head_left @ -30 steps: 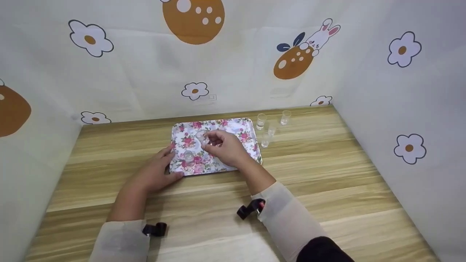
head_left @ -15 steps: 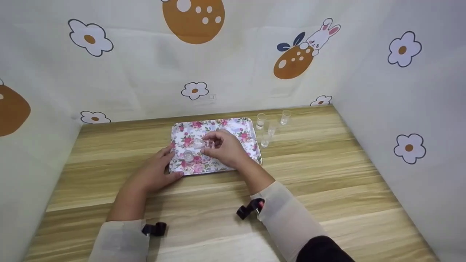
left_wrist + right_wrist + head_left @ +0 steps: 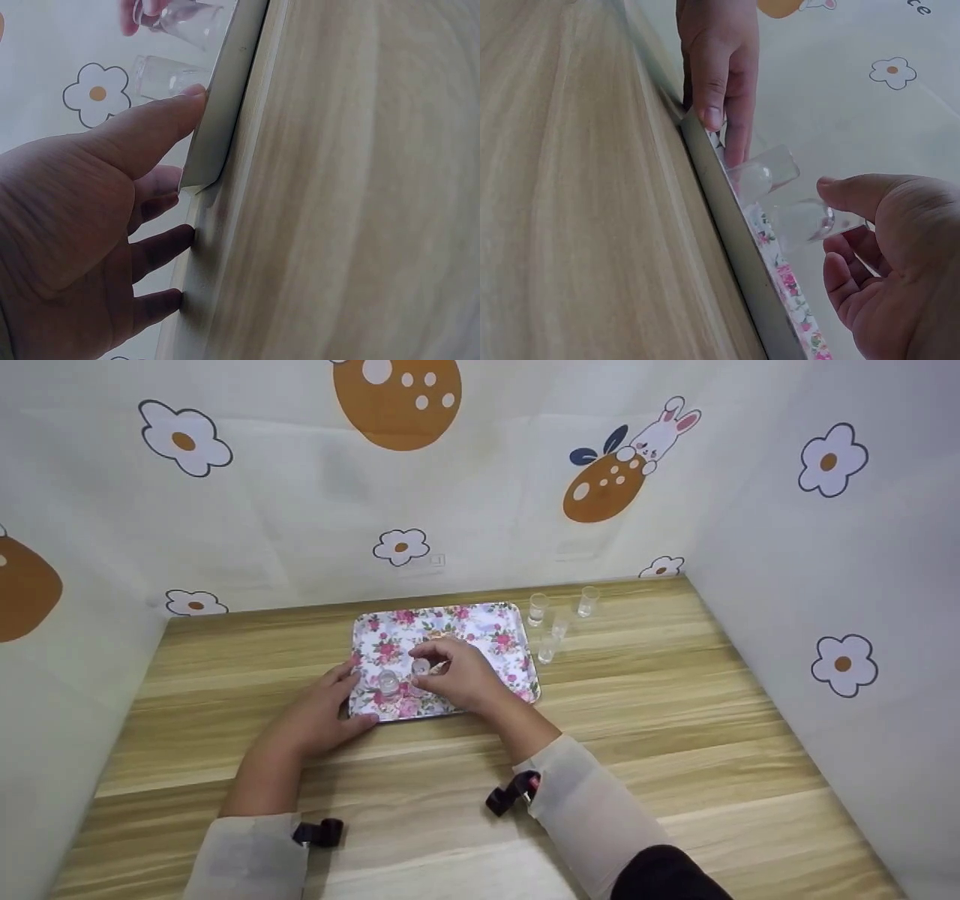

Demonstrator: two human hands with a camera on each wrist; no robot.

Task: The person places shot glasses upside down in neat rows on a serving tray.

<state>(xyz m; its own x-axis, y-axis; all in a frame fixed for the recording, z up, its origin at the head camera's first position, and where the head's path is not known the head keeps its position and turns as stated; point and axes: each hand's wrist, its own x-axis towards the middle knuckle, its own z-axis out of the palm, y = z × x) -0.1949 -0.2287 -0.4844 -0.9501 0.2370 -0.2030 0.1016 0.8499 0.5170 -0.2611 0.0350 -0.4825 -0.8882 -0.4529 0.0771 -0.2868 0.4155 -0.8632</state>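
Note:
My right hand (image 3: 461,675) pinches a small clear shot glass (image 3: 420,667) near its base with thumb and fingers. The glass is upside down, mouth toward the floral tray (image 3: 480,619); I cannot tell if its rim touches the surface. Just left of it, a second shot glass (image 3: 769,176) stands upside down on the tray. At the tray's near left corner rests my left hand (image 3: 319,716), its thumb on the front rim and its fairly straight fingers along the left side. In the left wrist view the thumb (image 3: 161,120) lies against the tray edge.
Several more clear shot glasses (image 3: 538,610) stand on the wood-grain table (image 3: 660,720), right of the tray. Pale walls (image 3: 285,510) printed with flowers and a rabbit enclose the table at the back and sides.
The right hand has turned the shot glass from tilted to mouth-down and brought it slightly nearer, beside the other upside-down glass. The left hand stays on the tray.

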